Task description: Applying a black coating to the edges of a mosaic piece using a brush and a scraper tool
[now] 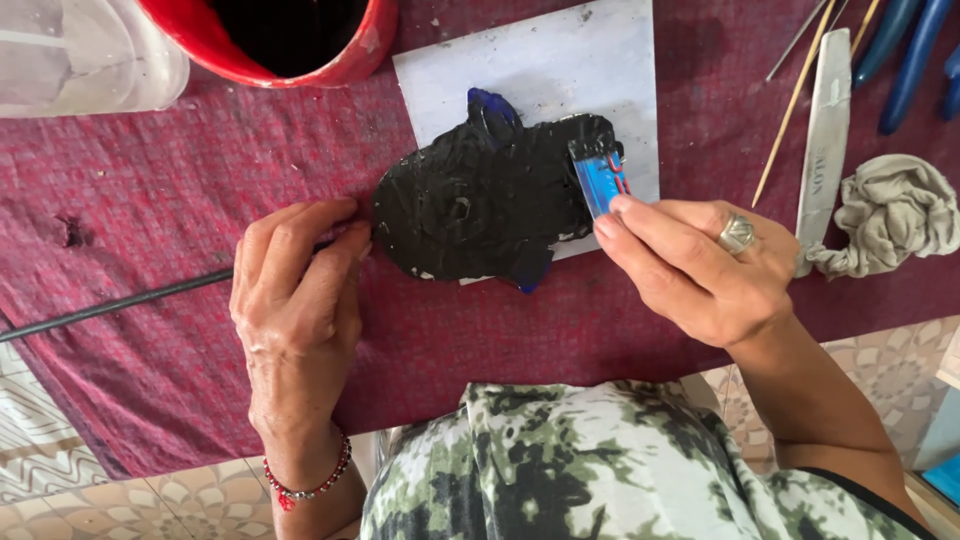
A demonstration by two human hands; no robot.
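Black painted figure, flat and fish-like with blue showing at its top and bottom edges, is lying half on a pale square board and half on the maroon cloth covering the tabletop. Right hand is sitting just right of the figure, its fingers pinching a small blue rectangular piece with red wires and pressing it against the figure's right end; a ring is showing on one finger. Left hand is resting at the figure's left edge, fingers pressed together around the end of a thin black rod that is running away left of the figure. Above the figure, a red bowl is standing beside a clear plastic container. Well right of the figure, a white file, a thin wooden stick, a crumpled grey rag and blue-handled tools are lying.
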